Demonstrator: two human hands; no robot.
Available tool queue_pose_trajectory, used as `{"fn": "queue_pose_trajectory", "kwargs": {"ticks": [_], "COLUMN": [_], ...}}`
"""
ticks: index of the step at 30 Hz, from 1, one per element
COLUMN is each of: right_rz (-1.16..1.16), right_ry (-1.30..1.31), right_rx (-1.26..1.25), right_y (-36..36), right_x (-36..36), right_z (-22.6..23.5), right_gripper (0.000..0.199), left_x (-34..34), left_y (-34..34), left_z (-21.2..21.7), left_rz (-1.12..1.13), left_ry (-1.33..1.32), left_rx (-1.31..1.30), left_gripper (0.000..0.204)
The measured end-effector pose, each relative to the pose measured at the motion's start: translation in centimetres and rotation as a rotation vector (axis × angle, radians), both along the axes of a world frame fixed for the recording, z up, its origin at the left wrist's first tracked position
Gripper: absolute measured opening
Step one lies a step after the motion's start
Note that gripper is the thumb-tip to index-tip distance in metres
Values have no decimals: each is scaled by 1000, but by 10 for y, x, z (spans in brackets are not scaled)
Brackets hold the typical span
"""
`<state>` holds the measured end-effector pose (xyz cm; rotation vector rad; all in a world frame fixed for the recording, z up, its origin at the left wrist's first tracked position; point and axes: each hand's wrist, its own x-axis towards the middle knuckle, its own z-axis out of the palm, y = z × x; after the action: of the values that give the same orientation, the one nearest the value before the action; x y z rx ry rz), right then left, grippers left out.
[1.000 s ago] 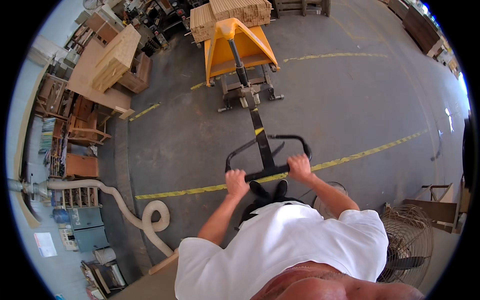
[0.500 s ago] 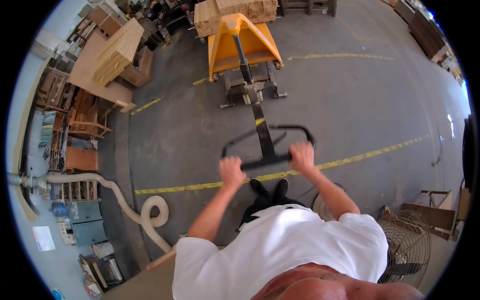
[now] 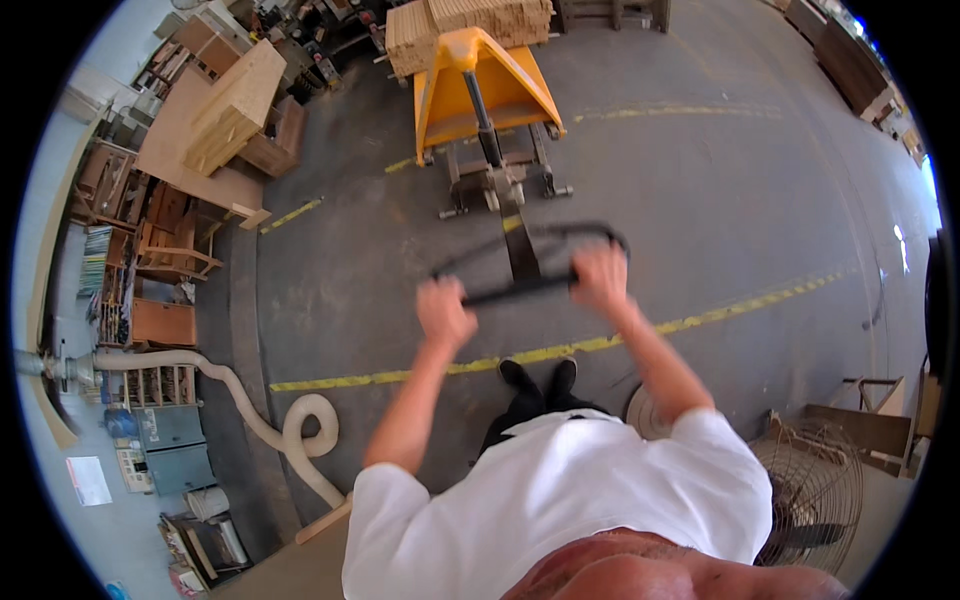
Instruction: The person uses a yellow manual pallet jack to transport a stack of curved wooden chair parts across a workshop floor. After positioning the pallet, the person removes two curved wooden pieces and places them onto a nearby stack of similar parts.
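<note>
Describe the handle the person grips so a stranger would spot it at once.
Find the yellow triangular frame at the top centre. Follow the dark bar below its base down to the handle. It is a black loop, the only thing gripped by the left hand and right hand.

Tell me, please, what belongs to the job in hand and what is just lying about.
In use:
black loop handle in left hand and right hand
yellow metal pallet truck
probably stacked pale wooden strips

Merely nearby:
beige ribbed hose
round wire-caged fan
</note>
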<state>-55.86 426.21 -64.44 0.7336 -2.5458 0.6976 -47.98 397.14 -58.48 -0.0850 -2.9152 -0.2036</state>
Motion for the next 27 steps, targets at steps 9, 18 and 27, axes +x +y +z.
{"fn": "queue_pose_trajectory", "kwargs": {"ticks": [9,18,27], "right_rz": [82,15,75], "right_ry": [-196,-142,-299], "right_rx": [72,41,121], "right_y": [10,7,8], "right_x": [6,69,-20], "right_z": [-5,-52,16], "right_gripper": [10,28,10], "left_x": [6,70,-13], "left_y": [-11,1,-8], "left_z": [-2,-68,16], "left_rz": [-123,0,-101], "left_ry": [-306,-111,-181], "left_rx": [-21,28,-4], "left_gripper": [22,20,15]}}
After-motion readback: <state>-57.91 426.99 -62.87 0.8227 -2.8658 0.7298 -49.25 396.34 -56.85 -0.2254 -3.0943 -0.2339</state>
